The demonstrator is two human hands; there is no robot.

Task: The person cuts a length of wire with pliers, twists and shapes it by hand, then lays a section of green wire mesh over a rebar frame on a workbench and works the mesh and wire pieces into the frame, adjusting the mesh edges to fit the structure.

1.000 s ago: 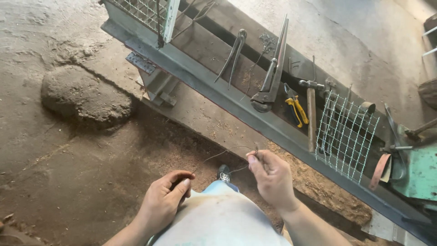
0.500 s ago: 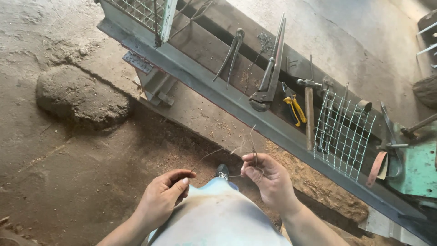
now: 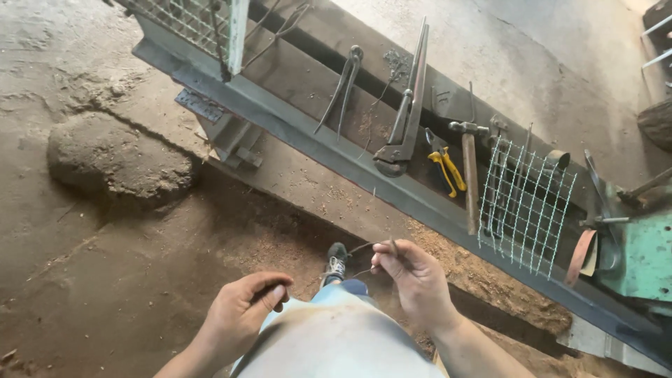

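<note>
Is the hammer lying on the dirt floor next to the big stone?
No, the hammer lies up on the metal bench, beside the yellow-handled pliers, far from the stone.

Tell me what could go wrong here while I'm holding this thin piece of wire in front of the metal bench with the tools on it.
1. The thin bare wire pinched in the right hand has a free end; it could prick the bare left hand.
2. The small wire mesh panel leans on the long metal bench; its cut edges could scratch a reaching arm.
3. The sawdust-strewn dirt floor could swallow a dropped wire.
</note>
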